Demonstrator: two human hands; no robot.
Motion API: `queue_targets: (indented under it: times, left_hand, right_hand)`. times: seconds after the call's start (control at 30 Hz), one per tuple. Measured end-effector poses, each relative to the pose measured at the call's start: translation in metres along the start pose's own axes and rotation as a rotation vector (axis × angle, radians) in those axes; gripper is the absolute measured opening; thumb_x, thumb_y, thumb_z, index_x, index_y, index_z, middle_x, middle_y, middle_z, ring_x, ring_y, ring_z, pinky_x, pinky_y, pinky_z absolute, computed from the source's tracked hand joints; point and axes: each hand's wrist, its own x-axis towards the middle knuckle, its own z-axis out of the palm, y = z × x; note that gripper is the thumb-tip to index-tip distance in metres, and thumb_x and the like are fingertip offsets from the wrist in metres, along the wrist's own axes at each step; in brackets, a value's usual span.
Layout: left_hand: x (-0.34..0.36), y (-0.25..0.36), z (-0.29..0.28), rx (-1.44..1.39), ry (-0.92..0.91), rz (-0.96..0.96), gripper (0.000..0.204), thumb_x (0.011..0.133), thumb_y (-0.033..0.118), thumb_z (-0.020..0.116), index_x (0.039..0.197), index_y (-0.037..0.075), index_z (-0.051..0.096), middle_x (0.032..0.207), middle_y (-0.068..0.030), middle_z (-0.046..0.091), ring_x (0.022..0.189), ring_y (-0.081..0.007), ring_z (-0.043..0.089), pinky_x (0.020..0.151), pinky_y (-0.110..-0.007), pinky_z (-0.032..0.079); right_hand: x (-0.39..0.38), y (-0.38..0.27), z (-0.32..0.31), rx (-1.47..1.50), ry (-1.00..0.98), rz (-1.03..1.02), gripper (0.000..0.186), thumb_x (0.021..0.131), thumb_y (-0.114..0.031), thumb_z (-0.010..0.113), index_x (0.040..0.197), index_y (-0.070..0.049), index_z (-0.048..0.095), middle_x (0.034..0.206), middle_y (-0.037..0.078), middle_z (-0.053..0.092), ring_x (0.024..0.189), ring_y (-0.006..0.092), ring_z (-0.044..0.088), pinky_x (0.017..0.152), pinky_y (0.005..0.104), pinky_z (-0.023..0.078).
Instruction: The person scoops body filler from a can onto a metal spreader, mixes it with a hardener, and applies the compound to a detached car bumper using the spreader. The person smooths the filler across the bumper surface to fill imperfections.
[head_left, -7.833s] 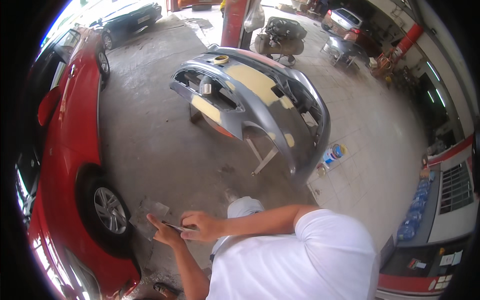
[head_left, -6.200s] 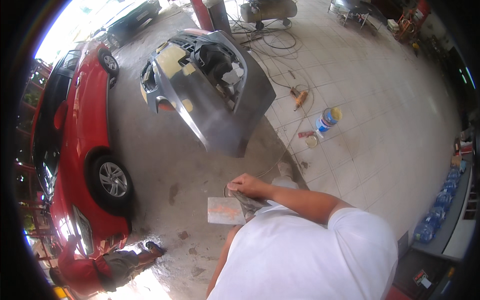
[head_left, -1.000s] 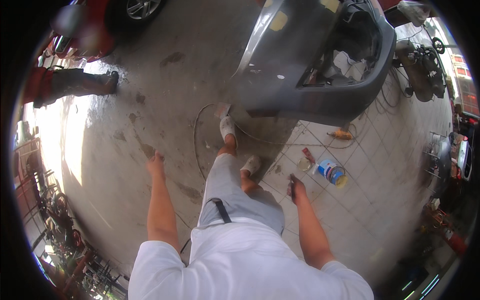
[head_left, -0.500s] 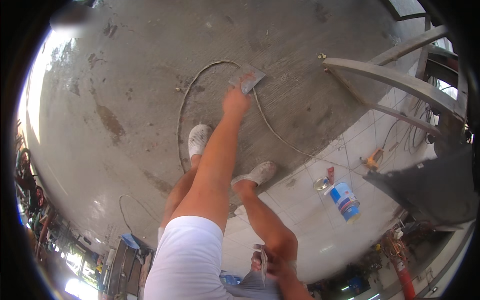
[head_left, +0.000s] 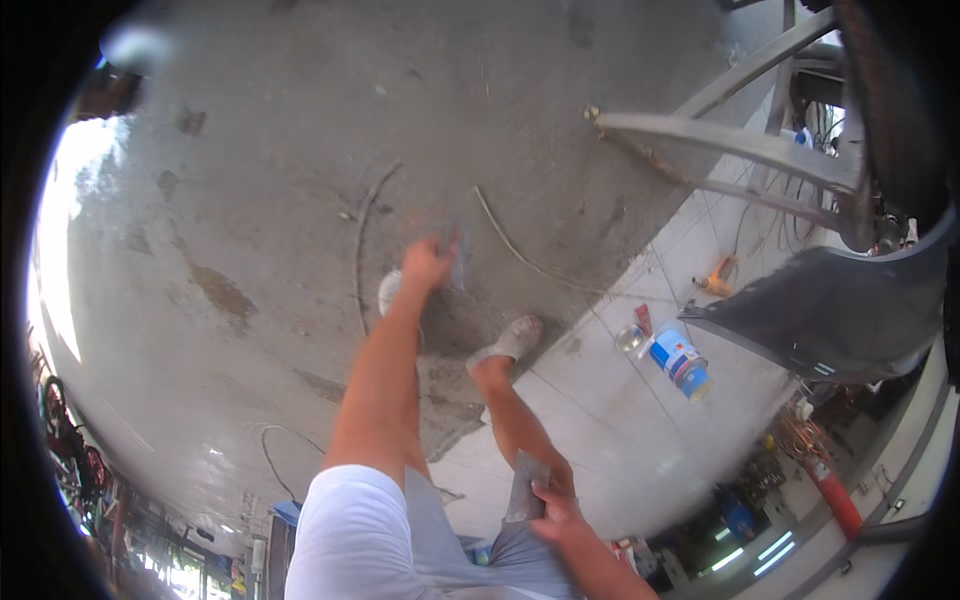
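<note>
My left hand [head_left: 428, 266], its arm in a white sleeve, reaches out over the grey floor. It is closed on a thin flat filler spreader [head_left: 460, 262], which is smeared by motion. My right hand [head_left: 560, 515] is by my right knee and grips a grey flat plate [head_left: 526, 488], thumb pressed on its face. Beneath my left hand, a light shoe [head_left: 388, 292] is partly hidden by the forearm; the other shoe [head_left: 520, 337] stands to its right. A pale cable [head_left: 530, 262] curves over the floor, and part of its loop does not show.
Right of my feet, a blue and white can [head_left: 678, 362] stands on white tiles beside a round lid [head_left: 630, 340] and a red tube [head_left: 643, 320]. Beyond are an orange tool [head_left: 716, 278], a dark curved panel [head_left: 830, 310] and a metal frame [head_left: 730, 142]. A red cylinder [head_left: 832, 497] stands lower right.
My left hand has drawn back toward me and left with the spreader. My right hand has turned the plate so its face shows. The view has shifted somewhat.
</note>
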Motion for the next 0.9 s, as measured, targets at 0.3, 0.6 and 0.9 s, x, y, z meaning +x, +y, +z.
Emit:
queue_targets:
  times: [0.3,0.6,0.9]
  left_hand:
    - [-0.339,0.055,-0.178,-0.404,-0.373,-0.073,0.062,0.094,0.050,0.075,0.113,-0.009,0.071,0.099,-0.0154,0.076,0.095,-0.0181,0.070,0.085,-0.036,0.056]
    - [-0.512,0.202,-0.305,-0.781,-0.134,0.268,0.042,0.093,0.037,0.074,0.113,0.000,0.074,0.103,-0.0101,0.076,0.100,-0.0205,0.070,0.087,-0.039,0.054]
    - [-0.661,0.313,-0.179,-0.685,-0.121,0.629,0.055,0.095,0.009,0.061,0.149,0.004,0.053,0.154,-0.0155,0.054,0.137,-0.0255,0.056,0.116,-0.037,0.041]
  right_hand:
    - [-0.121,-0.015,0.104,-0.337,-0.142,-0.405,0.047,0.092,-0.001,0.075,0.134,-0.015,0.058,0.127,0.002,0.068,0.120,0.0219,0.064,0.099,0.0491,0.053]
    - [-0.257,-0.028,0.161,-0.619,-0.543,-0.816,0.077,0.091,0.003,0.073,0.155,-0.019,0.036,0.141,0.012,0.055,0.127,0.0260,0.057,0.106,0.0457,0.048]
    - [-0.287,-0.077,0.021,-0.562,-0.852,-1.128,0.077,0.098,-0.011,0.063,0.163,-0.021,0.023,0.132,0.013,0.065,0.103,0.0190,0.067,0.077,0.0331,0.055]
